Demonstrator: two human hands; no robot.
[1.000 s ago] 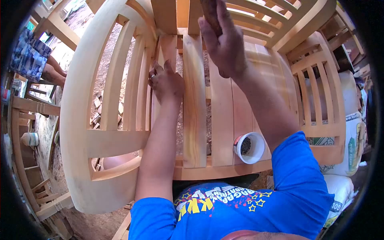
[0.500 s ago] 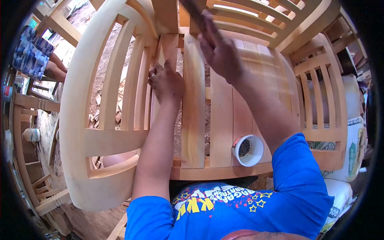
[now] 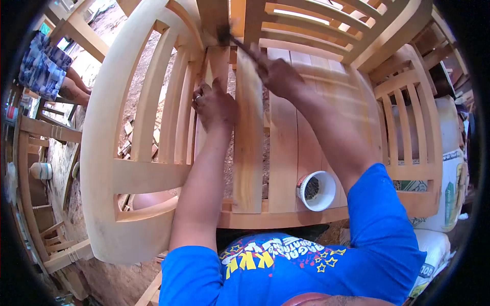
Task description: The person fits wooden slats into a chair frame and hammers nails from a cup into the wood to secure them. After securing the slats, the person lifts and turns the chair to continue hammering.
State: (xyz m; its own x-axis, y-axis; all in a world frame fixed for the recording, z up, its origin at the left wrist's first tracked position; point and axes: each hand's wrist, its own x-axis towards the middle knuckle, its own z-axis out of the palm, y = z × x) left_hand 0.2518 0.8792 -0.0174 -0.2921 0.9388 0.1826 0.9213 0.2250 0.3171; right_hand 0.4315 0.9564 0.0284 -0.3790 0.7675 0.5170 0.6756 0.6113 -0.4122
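Right hand (image 3: 278,76): closed around the handle of a hammer (image 3: 236,43); fingers fully wrapped, arm extended forward over the seat.
Hammer: dark head blurred, at the far end of the seat slats, just beside the lower rail of the backrest (image 3: 316,25); whether it touches the wood cannot be told.
Left hand (image 3: 215,107): laid flat with fingers partly curled, pressing on the leftmost seat slat (image 3: 217,64); a ring shows on one finger. Whether anything is pinched between the fingertips cannot be told.
Seat slat: lies lengthwise along the left edge of the seat, just beside the slatted armrest (image 3: 148,127), with a gap to the next slat (image 3: 248,148).
Workpiece: unfinished wooden bench (image 3: 275,219), pale bare timber, seat facing up.
Nail cup (image 3: 317,190): white round container holding dark nails, standing on the seat slats near the front rail, right of the left forearm.
Surroundings: second person's patterned garment (image 3: 43,66) at upper left; white sacks (image 3: 449,168) at right.
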